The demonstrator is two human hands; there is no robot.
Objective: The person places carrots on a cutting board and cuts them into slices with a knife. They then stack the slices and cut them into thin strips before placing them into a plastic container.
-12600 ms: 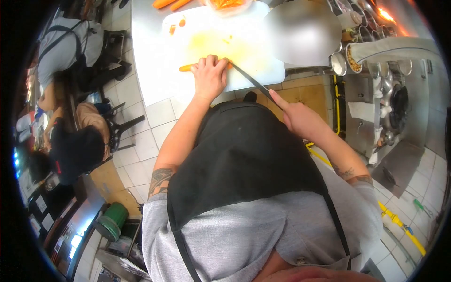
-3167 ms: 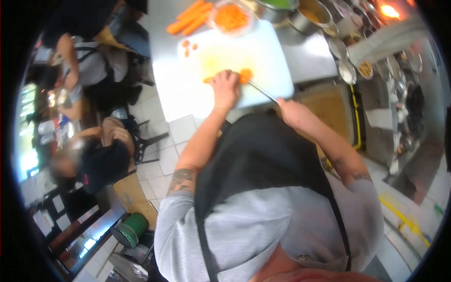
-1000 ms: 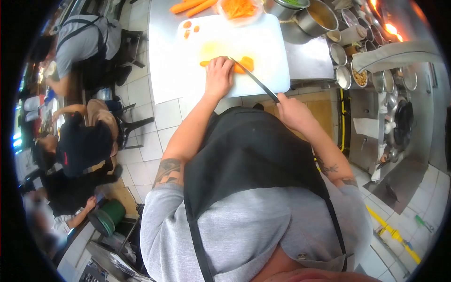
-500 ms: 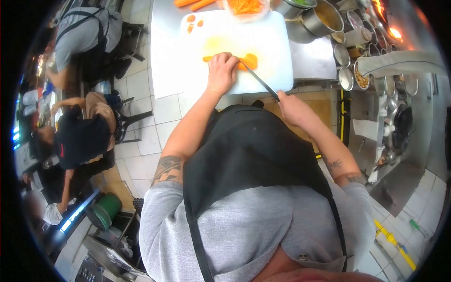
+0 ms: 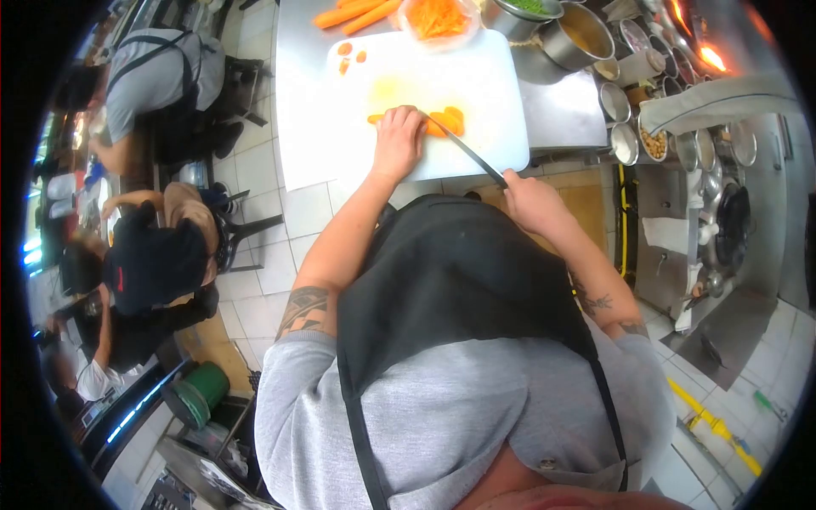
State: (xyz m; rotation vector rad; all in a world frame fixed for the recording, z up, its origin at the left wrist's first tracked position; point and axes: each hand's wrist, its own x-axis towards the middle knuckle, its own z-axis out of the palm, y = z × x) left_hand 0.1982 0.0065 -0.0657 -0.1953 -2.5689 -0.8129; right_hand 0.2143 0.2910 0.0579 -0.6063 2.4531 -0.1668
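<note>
My left hand [image 5: 398, 140] presses down on a carrot [image 5: 372, 119] on the white cutting board [image 5: 484, 76], fingers bent over it so its middle is hidden. One orange end sticks out to the left of the hand. My right hand [image 5: 537, 204] grips the handle of a knife [image 5: 476, 157], whose blade slants up and left to the carrot, close to my left fingertips. Cut carrot slices [image 5: 448, 121] lie together on the blade's far side. A few small carrot ends [image 5: 344, 49] sit at the board's upper left.
Whole carrots [image 5: 340, 15] and a bowl of shredded carrot [image 5: 438, 19] are behind the board. Metal pots [image 5: 578, 38] and small containers [image 5: 625, 144] stand to the right, near a flame [image 5: 712, 58]. Other people [image 5: 161, 246] are at the left, beside a green bin [image 5: 200, 391].
The view has shifted slightly, lowering the board in the picture. More separate slices show beside the blade, and the knife's tip is nearer my left fingers.
</note>
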